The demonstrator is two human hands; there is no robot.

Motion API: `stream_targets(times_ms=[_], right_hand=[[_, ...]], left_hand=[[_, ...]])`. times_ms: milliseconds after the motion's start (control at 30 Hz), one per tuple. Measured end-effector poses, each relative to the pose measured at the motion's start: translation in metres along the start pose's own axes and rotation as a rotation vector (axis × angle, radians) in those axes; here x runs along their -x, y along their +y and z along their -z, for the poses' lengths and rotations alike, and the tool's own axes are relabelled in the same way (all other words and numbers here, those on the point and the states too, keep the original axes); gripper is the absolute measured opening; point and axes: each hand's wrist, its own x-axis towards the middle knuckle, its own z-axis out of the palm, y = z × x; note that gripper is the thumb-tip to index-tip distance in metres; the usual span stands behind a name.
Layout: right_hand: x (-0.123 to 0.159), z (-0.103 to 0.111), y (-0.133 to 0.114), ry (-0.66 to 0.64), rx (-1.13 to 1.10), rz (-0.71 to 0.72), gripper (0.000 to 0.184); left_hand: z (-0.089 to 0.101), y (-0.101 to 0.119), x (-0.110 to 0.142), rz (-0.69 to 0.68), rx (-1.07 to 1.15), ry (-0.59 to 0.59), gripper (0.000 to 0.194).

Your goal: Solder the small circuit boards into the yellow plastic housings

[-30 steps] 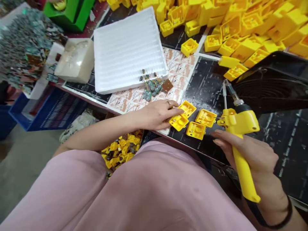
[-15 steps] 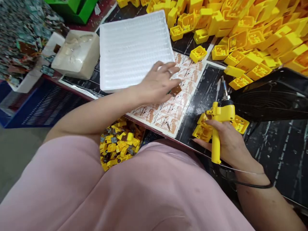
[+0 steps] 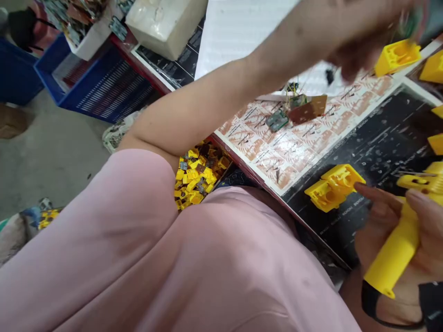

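My right hand (image 3: 377, 223), at the right edge, is wrapped round the yellow handle of a soldering gun (image 3: 394, 251); its tip is out of view. The forefinger reaches out beside an open yellow plastic housing (image 3: 335, 186) lying on the black mat. My left hand (image 3: 363, 46) is stretched across to the upper right, smeared by motion, near another yellow housing (image 3: 394, 57). Whether it holds anything does not show. Below the left forearm lie a brown circuit board (image 3: 308, 110) and a small green-grey board (image 3: 277, 121), with thin wires around them.
A white ribbed foam tray (image 3: 238, 27) lies behind the left forearm. At the upper left are a whitish block (image 3: 166, 27) and a blue crate (image 3: 93, 87). A bin of yellow scraps (image 3: 197, 177) sits below the table edge. More yellow housings (image 3: 432, 69) are at the right.
My view has swung, shifting the table up and right. The left hand has left the patterned sheet for the upper right, and boards now show there. The right hand still grips the soldering gun.
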Motion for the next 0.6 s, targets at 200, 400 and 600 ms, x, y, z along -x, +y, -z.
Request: stream_targets(times_ms=[200, 400, 600], right_hand=[[-0.002, -0.01, -0.033, -0.156, -0.106, -0.116, 0.054], [-0.005, -0.018, -0.046, -0.133, -0.206, -0.199, 0.041], [-0.007, -0.017, -0.053, 0.047, -0.389, -0.295, 0.044]], left_hand=[[-0.058, 0.007, 0.022, -0.034, -0.042, -0.531, 0.022], [-0.082, -0.022, 0.036, 0.324, 0.667, -0.538, 0.035], [-0.087, -0.039, 0.062, 0.349, 0.952, -0.372, 0.053]])
